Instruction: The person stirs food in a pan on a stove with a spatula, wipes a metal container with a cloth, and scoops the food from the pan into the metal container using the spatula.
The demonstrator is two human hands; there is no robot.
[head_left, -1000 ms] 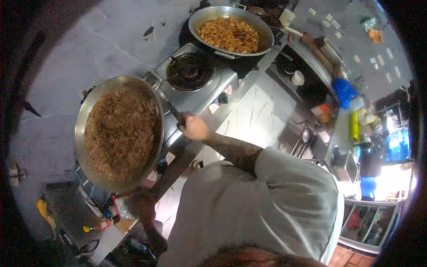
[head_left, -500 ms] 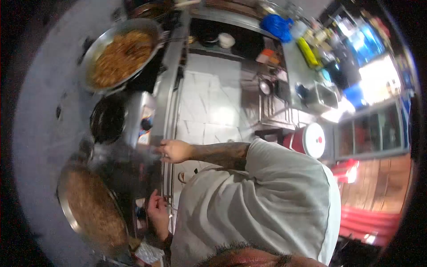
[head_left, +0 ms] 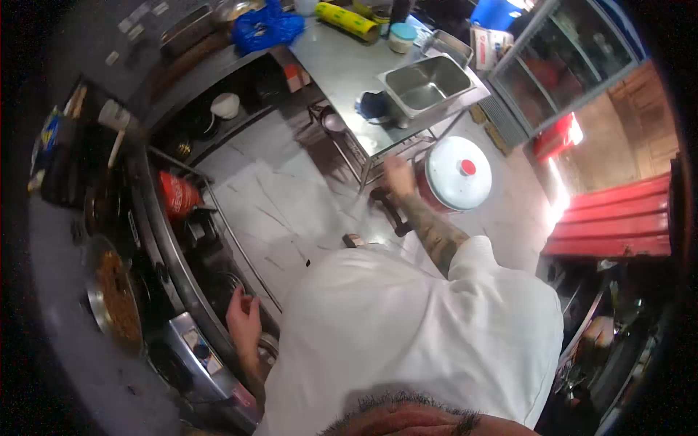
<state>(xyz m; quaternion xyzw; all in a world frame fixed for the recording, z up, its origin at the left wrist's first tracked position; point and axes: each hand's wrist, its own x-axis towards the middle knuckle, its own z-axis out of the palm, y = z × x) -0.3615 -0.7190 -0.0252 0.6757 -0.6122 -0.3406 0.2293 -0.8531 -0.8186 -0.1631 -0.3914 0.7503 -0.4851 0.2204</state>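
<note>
The white-lidded container (head_left: 454, 185) stands low beside the steel tabletop (head_left: 327, 62), just right of our right hand (head_left: 398, 176), the nearer one; its round lid shows no long axis. Blur prevents us from telling whether those fingers are open. Our left hand (head_left: 245, 320), fingers parted, visibly holds nothing near the stove (head_left: 185, 336). Pale floor (head_left: 265, 174) lies between.

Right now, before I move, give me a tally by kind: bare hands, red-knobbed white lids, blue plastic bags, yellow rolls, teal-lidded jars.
Bare hands: 2 (left hand, right hand)
Red-knobbed white lid: 1
Blue plastic bag: 1
Yellow roll: 1
Teal-lidded jar: 1
Total: 6
</note>
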